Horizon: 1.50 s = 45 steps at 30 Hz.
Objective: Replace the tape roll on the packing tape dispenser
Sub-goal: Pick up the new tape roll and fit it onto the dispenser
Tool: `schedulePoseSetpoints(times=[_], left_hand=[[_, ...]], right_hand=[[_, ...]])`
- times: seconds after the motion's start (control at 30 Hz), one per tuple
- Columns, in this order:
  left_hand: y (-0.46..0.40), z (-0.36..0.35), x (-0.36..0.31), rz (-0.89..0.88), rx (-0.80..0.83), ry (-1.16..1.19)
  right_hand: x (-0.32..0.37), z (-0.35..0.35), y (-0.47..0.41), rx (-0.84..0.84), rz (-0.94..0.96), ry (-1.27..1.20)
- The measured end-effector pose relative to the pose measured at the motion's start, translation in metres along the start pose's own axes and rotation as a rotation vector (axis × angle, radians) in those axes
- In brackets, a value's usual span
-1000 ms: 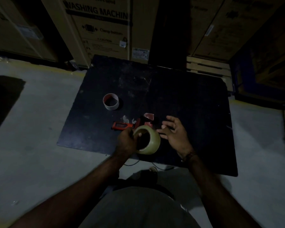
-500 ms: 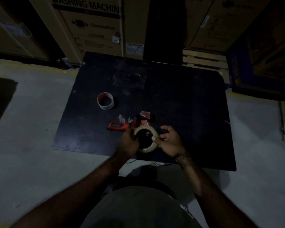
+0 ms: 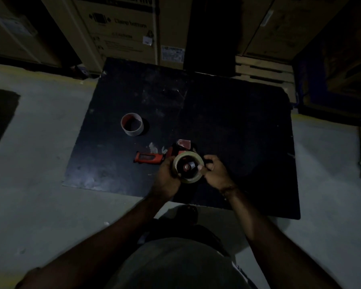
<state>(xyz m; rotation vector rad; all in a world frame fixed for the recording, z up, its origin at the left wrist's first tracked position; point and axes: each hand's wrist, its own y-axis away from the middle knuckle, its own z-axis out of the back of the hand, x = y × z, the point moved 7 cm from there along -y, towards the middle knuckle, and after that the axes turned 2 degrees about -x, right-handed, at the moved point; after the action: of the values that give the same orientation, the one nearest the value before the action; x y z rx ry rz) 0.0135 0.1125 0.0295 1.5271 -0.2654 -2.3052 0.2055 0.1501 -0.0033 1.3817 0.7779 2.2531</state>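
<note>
A full roll of clear tape (image 3: 191, 178) lies flat over the hub of the red tape dispenser (image 3: 149, 158), whose handle points left on the black board (image 3: 227, 122). The dispenser's red and black hub shows through the roll's hole. My left hand (image 3: 167, 178) grips the roll's left rim. My right hand (image 3: 214, 172) pinches its right rim with thumb and fingers. An empty cardboard tape core (image 3: 132, 124) stands upright on the board, up and to the left.
The board lies on a grey concrete floor (image 3: 35, 163). Large cardboard cartons (image 3: 121, 24) stand along the far edge, with a wooden pallet (image 3: 263, 69) at the back right. Small scraps of tape lie near the dispenser (image 3: 153, 146). The light is dim.
The roll went from tilted in my left hand to flat over the dispenser's hub. My right hand, open beside it before, now grips its right rim.
</note>
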Motion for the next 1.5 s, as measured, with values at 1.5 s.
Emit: schedulePoseSetpoints(times=[1.5], left_hand=[[-0.005, 0.006, 0.049, 0.224, -0.176, -0.105]], right_hand=[[-0.023, -0.007, -0.039, 0.060, 0.023, 0.261]])
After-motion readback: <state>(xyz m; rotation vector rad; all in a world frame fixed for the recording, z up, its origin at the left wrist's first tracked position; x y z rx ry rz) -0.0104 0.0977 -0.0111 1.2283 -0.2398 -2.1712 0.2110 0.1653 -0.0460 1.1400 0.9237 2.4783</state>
